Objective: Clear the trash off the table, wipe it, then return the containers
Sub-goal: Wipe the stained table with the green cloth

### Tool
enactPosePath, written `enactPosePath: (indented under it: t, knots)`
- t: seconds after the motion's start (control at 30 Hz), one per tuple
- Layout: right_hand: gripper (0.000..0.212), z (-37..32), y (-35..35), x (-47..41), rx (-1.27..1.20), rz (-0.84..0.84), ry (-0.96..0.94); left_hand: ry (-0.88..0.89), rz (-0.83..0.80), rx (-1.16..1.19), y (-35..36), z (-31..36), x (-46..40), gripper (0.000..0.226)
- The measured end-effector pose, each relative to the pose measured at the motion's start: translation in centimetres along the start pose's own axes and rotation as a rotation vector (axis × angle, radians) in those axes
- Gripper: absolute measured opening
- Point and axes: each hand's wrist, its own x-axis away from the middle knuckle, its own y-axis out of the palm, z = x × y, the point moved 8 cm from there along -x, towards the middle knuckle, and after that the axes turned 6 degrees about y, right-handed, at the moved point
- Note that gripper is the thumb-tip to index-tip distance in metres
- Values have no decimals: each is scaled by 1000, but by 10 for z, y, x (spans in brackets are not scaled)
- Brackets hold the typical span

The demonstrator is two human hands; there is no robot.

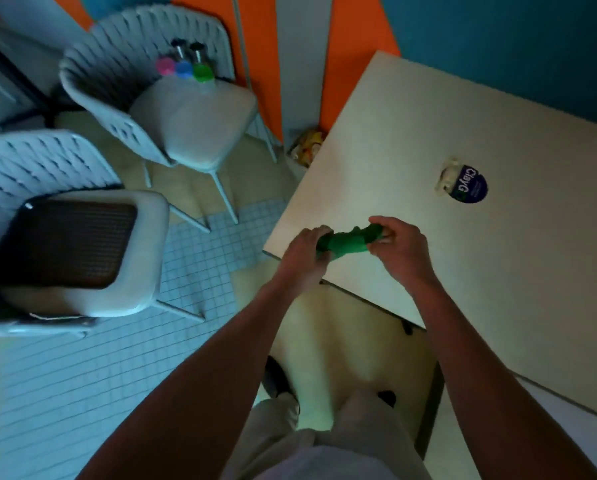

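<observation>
Both hands meet over the near left corner of the pale surface (pixel 428 140), each closed around one end of a bunched green cloth (pixel 347 242). The left hand (pixel 305 251) has its fingers curled tightly over the cloth's left end, right at the edge of the surface, while the right hand (pixel 399 245) pinches the other end between thumb and fingers, knuckles up. The cloth is crumpled into a thick roll stretched between the two grips, and whether it touches the top or is held just above it cannot be told. Farther back on the surface, well apart from the hands, lies a round dark blue packet (pixel 465 184) with white lettering and a bit of crumpled pale wrapping at its left side. Beside the far left edge of the surface, down at floor level against the orange wall, sits a bag of trash (pixel 307 143) with yellowish contents. To the left stand two pale slatted chairs: the farther chair (pixel 172 109) carries the containers on its seat cushion, three with pink, blue and green lids (pixel 183 69) and two metal shakers (pixel 188 51) behind them; the nearer chair (pixel 47 174) holds a dark brown tray (pixel 65 242) lying flat on its cushion.
</observation>
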Motion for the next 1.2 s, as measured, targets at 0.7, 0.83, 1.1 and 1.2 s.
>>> enactPosePath:
  t: [0.7, 0.83, 1.1, 1.2]
  knots:
    - [20, -186, 434, -53, 61, -784, -70, -533, 630, 269, -261, -302, 110, 16]
    - [20, -214, 500, -68, 129, -853, -5, -670, 690, 282, -286, -349, 107, 15]
    - [62, -253, 617, -90, 161, -1010, 80, -958, 856, 304, -324, -450, 92, 13]
    - [64, -253, 657, -104, 188, -984, 101, -1000, 849, 278, -331, -489, 87, 18]
